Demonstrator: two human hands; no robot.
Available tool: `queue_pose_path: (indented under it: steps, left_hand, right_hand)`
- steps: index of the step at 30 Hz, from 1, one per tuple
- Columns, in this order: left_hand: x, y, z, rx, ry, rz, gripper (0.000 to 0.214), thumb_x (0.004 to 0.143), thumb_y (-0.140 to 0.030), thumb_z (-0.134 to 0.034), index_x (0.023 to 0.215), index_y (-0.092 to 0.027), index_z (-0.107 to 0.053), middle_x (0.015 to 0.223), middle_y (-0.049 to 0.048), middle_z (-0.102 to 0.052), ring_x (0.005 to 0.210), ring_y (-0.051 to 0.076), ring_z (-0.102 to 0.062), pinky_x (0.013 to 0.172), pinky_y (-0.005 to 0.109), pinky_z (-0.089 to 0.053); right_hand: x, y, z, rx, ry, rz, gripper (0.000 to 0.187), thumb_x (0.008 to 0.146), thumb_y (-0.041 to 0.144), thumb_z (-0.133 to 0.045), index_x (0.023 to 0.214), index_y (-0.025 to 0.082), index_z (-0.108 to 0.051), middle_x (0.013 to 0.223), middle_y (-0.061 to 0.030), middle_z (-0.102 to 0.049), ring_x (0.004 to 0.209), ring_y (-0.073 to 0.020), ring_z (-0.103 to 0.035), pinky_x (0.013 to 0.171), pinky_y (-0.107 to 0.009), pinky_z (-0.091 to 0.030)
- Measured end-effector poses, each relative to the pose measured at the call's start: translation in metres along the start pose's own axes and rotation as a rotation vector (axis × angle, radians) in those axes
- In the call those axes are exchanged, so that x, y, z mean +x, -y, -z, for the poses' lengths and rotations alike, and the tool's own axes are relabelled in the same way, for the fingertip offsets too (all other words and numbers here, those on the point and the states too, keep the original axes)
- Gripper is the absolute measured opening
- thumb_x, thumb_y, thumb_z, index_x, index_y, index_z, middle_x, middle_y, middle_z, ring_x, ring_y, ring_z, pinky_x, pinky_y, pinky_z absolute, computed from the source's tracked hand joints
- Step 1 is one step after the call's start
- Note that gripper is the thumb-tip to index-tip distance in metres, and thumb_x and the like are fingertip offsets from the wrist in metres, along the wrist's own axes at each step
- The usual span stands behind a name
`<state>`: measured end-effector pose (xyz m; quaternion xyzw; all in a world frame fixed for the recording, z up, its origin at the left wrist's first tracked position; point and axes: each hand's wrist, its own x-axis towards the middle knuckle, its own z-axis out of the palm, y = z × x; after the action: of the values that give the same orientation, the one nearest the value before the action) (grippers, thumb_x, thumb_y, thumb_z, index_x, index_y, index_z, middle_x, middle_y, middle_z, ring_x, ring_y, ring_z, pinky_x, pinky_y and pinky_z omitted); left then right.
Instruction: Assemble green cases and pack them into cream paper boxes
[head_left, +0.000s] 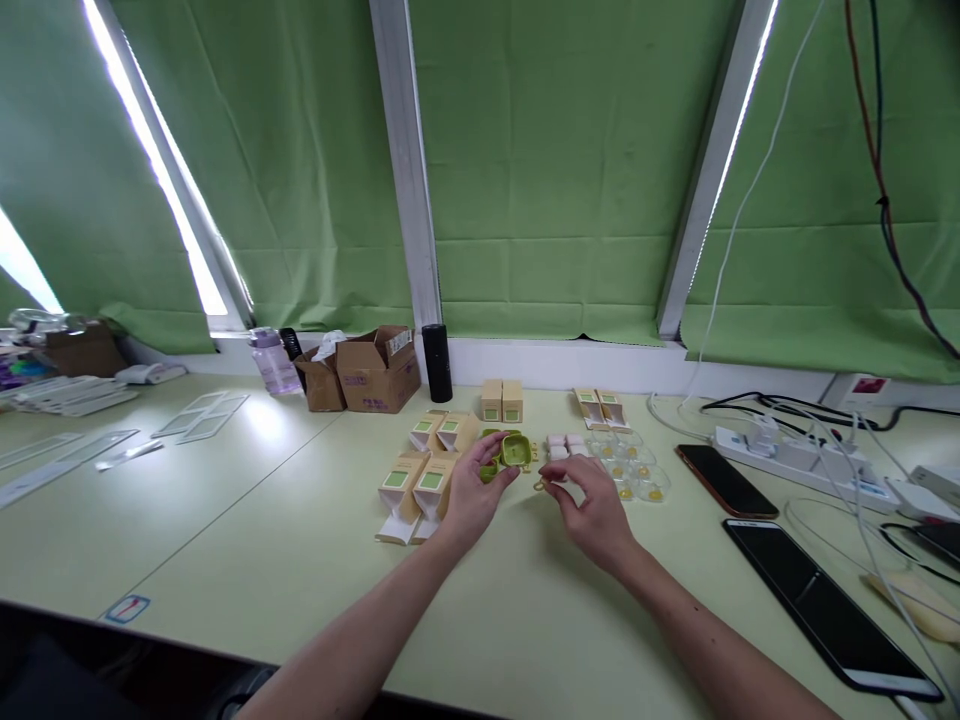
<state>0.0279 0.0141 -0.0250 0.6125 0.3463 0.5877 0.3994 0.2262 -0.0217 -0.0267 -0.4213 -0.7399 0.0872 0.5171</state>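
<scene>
My left hand [474,490] is closed on a small green square cup [516,450], tilted so that its hollow inside faces me. More green pieces [489,470] show partly behind its fingers. To the right, my right hand [592,505] pinches a small yellowish ring-shaped piece [538,485] between thumb and fingertips, just apart from the cup. Several tan boxes with green windows [401,485] lie left of my left hand, some with flaps open. Beyond my right hand are small pale pink blocks [557,452] and clear round plastic shells [643,470] with yellow bits inside.
Two upright tan boxes [502,400] and two lying ones [601,409] are farther back. Two phones [817,600], a power strip [802,460] and loose cables lie at right. Cardboard boxes [379,370], a black cylinder [436,363] and a purple bottle [274,362] stand along the back.
</scene>
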Motion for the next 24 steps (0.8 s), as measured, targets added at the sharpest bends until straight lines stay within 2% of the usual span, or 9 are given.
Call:
queue_pose_path:
  steps: [4, 11, 18, 24]
  left_hand:
    - [0.000, 0.002, 0.000, 0.029, 0.017, -0.014, 0.049, 0.083, -0.019, -0.081, 0.131, -0.022, -0.069, 0.135, 0.0116, -0.074, 0.133, 0.028, -0.067, 0.114, 0.045, -0.053]
    - [-0.003, 0.006, -0.001, 0.092, 0.033, -0.016, 0.051, 0.082, -0.018, -0.081, 0.132, -0.023, -0.069, 0.137, 0.0123, -0.072, 0.134, 0.030, -0.065, 0.117, 0.050, -0.051]
    - [-0.004, 0.005, -0.002, 0.140, 0.032, -0.083, 0.050, 0.080, -0.016, -0.082, 0.129, -0.023, -0.073, 0.132, 0.0110, -0.073, 0.127, 0.028, -0.069, 0.116, 0.051, -0.052]
    - [-0.005, 0.003, -0.002, 0.165, 0.046, -0.101, 0.049, 0.080, -0.016, -0.082, 0.128, -0.023, -0.074, 0.130, 0.0114, -0.073, 0.123, 0.028, -0.071, 0.113, 0.050, -0.055]
  right_hand:
    - [0.003, 0.005, 0.002, 0.299, -0.086, -0.141, 0.017, 0.095, 0.034, -0.067, 0.103, 0.029, -0.081, 0.099, -0.0058, -0.080, 0.087, -0.0245, -0.068, 0.078, -0.038, -0.052]
    - [0.007, 0.001, -0.002, 0.607, -0.136, -0.401, 0.029, 0.081, 0.048, -0.082, 0.098, 0.024, -0.085, 0.094, -0.0078, -0.082, 0.081, -0.0230, -0.070, 0.075, -0.037, -0.055]
    - [0.008, -0.005, -0.001, 0.734, -0.176, -0.512, 0.042, 0.077, 0.060, -0.086, 0.090, 0.020, -0.084, 0.076, -0.0049, -0.073, 0.062, -0.0147, -0.054, 0.058, -0.029, -0.044]
    - [0.008, -0.006, -0.002, 0.857, -0.193, -0.635, 0.046, 0.070, 0.062, -0.091, 0.077, 0.018, -0.079, 0.069, -0.0042, -0.068, 0.062, -0.0142, -0.054, 0.054, -0.027, -0.040]
